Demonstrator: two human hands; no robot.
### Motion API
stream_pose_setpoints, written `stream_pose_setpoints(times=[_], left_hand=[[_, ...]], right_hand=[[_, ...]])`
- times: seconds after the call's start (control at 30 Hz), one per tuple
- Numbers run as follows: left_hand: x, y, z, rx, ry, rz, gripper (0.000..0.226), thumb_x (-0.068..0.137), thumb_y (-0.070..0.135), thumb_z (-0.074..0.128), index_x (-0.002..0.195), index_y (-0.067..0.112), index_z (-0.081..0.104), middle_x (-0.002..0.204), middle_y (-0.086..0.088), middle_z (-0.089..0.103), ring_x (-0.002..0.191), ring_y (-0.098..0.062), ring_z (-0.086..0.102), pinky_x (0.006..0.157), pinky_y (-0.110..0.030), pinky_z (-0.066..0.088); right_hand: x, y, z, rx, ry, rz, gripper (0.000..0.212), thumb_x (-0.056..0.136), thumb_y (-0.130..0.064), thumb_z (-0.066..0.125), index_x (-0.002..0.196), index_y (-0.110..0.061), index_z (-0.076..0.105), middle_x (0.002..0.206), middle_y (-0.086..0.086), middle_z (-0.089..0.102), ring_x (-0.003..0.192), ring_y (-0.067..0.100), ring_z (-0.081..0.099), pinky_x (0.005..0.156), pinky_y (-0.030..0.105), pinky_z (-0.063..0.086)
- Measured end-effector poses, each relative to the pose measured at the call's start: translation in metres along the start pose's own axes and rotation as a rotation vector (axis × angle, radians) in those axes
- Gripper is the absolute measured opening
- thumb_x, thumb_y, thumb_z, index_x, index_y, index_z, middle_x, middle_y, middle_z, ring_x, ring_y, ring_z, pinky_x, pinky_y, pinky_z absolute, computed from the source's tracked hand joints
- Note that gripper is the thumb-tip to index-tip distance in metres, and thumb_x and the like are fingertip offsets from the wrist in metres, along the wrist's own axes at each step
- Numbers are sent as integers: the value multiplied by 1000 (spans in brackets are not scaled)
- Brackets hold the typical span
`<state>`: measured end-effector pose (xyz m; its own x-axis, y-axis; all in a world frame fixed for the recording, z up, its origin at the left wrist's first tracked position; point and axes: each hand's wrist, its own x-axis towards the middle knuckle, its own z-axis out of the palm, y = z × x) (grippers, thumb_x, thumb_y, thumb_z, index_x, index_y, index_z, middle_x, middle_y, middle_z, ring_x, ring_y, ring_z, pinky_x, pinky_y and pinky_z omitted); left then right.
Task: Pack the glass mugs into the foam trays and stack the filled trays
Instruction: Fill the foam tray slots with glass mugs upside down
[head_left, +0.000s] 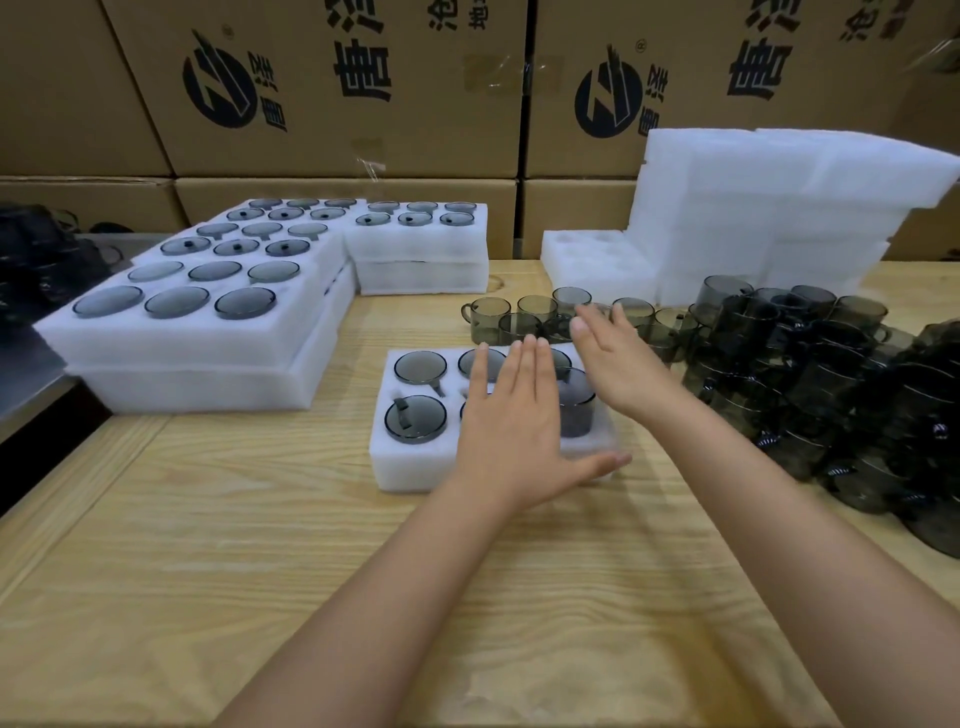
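A white foam tray (395, 467) lies in the middle of the wooden table with dark glass mugs (415, 418) set in its pockets. My left hand (519, 415) lies flat over the tray's middle, fingers straight and thumb spread toward the tray's right corner. One mug (576, 408) at the tray's right side stands higher than the others. My right hand (618, 358) hovers open above the tray's far right corner, fingers stretched toward a row of loose upright mugs (519, 317) behind the tray.
Filled foam trays (208, 332) are stacked two high at the left and back (421, 249). Empty foam trays (769, 208) pile up at the back right. A heap of dark mugs (810, 384) covers the right side. Cardboard boxes (337, 88) form the back wall.
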<state>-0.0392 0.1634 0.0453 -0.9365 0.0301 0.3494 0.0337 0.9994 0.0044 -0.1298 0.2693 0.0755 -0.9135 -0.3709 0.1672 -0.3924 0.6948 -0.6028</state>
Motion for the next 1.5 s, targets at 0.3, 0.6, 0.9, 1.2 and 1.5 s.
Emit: stream_pose_setpoints(times=[0.3, 0.6, 0.9, 1.2, 1.5], left_hand=[[-4, 4, 18, 97, -88, 17, 121, 72, 85, 37, 150, -2, 4, 159, -16, 11, 148, -26, 2, 111, -49, -21], [-3, 9, 25, 19, -54, -37, 118, 75, 82, 37, 149, -2, 0, 159, -18, 7, 148, -28, -1, 115, -46, -13], [-10, 9, 22, -7, 4, -31, 111, 77, 79, 37, 149, 16, -18, 158, -20, 12, 148, -28, -1, 103, -42, -34], [-37, -79, -8, -410, 601, -276, 73, 85, 60, 35, 139, 12, 44, 141, -3, 49, 130, -19, 44, 115, -48, 13], [-49, -156, 19, -1556, 506, -794, 23, 96, 13, 47, 111, 3, 61, 108, -16, 67, 105, -28, 62, 98, -38, 46]], right_hand=[[8, 18, 31, -390, -165, 50, 55, 102, -40, 16, 152, -20, 4, 159, 2, -9, 142, 21, -23, 114, 37, -11], [5, 21, 35, -383, -107, -144, 50, 103, -32, 19, 150, -17, 14, 159, -1, 0, 145, 14, -12, 115, 32, -8], [-1, 24, 30, -425, -292, -218, 51, 102, -39, 19, 151, -31, 5, 158, -6, -9, 144, 16, -16, 117, 37, -6], [-2, 18, 27, -354, -371, -134, 52, 101, -43, 19, 150, -33, 4, 158, -5, -13, 144, 20, -18, 116, 35, -3], [-10, -12, 49, -273, -371, -110, 56, 99, -49, 23, 150, -27, 14, 159, -3, -8, 144, 22, -16, 115, 34, -2]])
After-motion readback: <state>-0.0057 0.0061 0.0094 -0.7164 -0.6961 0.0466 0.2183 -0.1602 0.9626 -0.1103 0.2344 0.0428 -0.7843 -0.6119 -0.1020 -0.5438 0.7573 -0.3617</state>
